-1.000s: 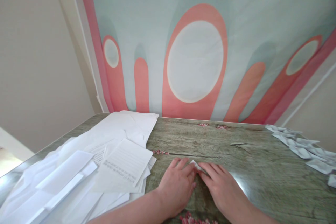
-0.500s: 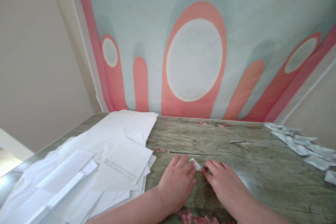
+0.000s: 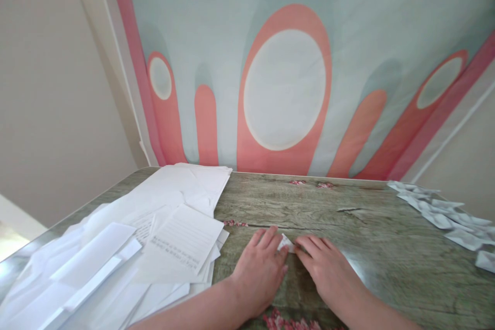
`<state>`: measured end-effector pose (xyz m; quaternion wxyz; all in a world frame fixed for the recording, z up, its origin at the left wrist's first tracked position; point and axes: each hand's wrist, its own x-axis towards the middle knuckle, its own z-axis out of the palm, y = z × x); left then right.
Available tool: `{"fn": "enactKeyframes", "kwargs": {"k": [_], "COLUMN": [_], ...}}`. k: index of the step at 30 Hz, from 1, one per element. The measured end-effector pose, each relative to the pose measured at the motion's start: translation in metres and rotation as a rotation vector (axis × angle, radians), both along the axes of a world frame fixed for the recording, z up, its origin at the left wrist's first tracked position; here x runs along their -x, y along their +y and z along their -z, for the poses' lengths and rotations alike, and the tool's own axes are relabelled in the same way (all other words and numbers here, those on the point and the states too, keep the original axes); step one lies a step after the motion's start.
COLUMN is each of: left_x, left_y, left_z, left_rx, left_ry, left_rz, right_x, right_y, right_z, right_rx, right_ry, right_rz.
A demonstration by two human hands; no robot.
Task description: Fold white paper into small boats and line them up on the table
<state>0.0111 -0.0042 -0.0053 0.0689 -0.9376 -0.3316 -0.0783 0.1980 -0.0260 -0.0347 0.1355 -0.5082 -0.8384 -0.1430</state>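
Note:
A small folded piece of white paper lies on the wood-grain table between my two hands. My left hand rests on the table with its thumb and fingertips closed on the paper's left side, partly hiding it. At the right corner of the paper, my right hand has its thumb and index finger closed together; its remaining fingers curl over the tabletop.
A spread pile of white paper sheets covers the table's left side, a lined sheet with writing on top. Several folded paper pieces lie in a row at the right edge. Behind stands a painted panel in coral and grey-green.
My right hand has shifted slightly left, closer to my left hand. The paper has turned a little between the fingers, and the left fingertips have moved slightly.

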Motion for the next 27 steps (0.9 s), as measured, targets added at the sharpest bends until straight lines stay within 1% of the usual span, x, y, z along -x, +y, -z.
{"fn": "enactKeyframes", "kwargs": {"k": [4, 7, 13, 21, 24, 27], "left_x": [0.0, 0.0, 0.005, 0.007, 0.009, 0.012], "left_y": [-0.001, -0.001, 0.0, 0.0, -0.001, -0.001], "left_z": [0.0, -0.001, -0.006, -0.02, -0.024, -0.024], "left_rx": [0.012, 0.025, 0.075, 0.13, 0.112, 0.061], "left_ry": [-0.009, -0.016, 0.007, 0.114, 0.16, 0.208], "left_rz": [-0.024, -0.041, -0.065, -0.095, -0.11, -0.115], "right_x": [0.006, 0.005, 0.005, 0.005, 0.004, 0.003], "right_y": [0.001, 0.003, 0.005, 0.006, 0.007, 0.007], "right_z": [0.007, 0.01, 0.007, 0.006, 0.005, 0.005], "right_rx": [-0.014, -0.022, 0.001, 0.002, 0.006, 0.026], "right_ry": [0.007, 0.009, -0.019, -0.06, -0.057, -0.06], "right_rz": [-0.063, -0.085, -0.056, -0.028, -0.053, -0.045]}}
